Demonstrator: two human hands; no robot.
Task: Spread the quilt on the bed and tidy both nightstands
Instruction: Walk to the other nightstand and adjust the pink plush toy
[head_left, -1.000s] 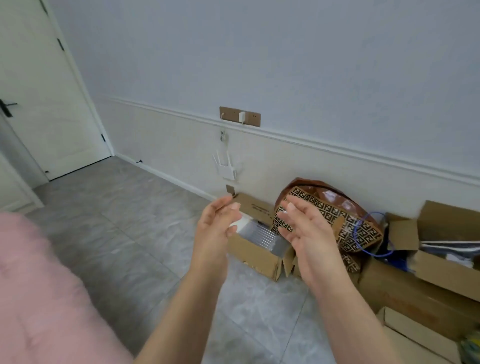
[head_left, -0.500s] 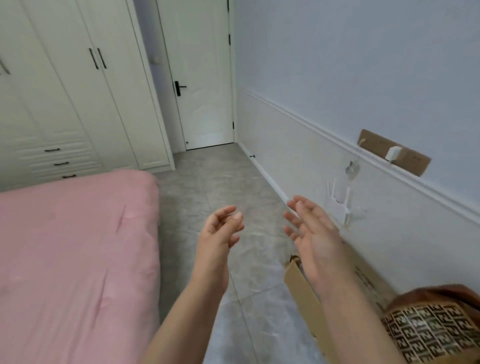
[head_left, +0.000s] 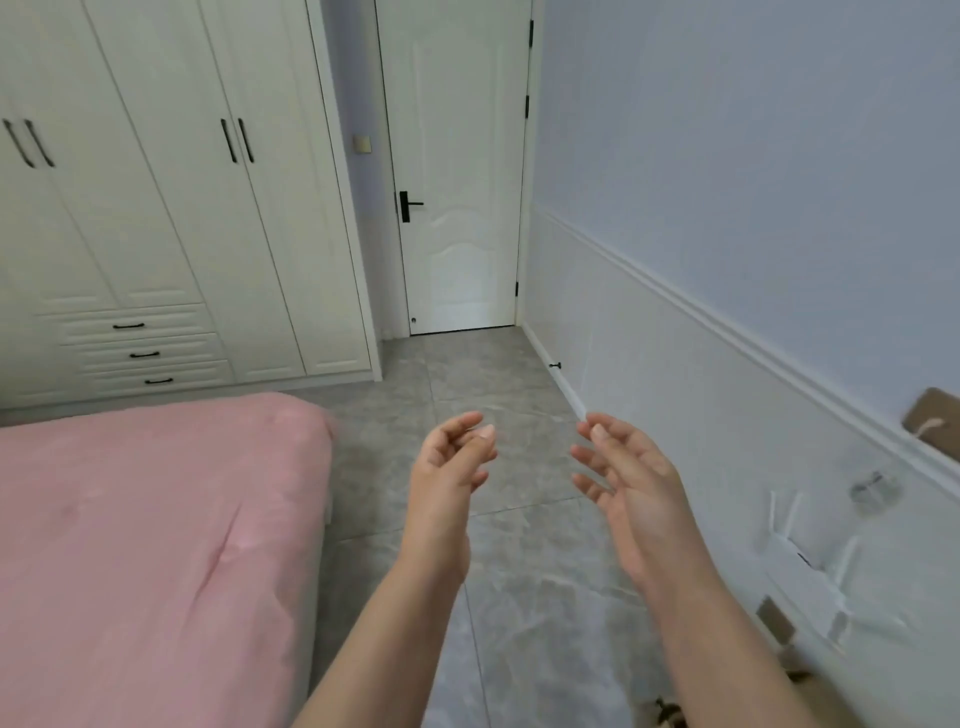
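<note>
Quilt (head_left: 145, 545) lay pink over the bed; I read no writing. Both grips, left hand (head_left: 449, 467) and right hand (head_left: 631, 483), hung apart, holding nothing. Since 0.5 s earlier, the door (head_left: 457, 166) had centred.

Head view, forward-down over floor (head_left: 498, 395) toward door (head_left: 457, 166).

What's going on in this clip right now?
A person stands beside the bed, both hands raised over the grey floor and holding nothing. The left hand and right hand have loosely curled fingers. The pink quilt lies spread on the bed. No nightstand is in view; a closed door is ahead.
</note>
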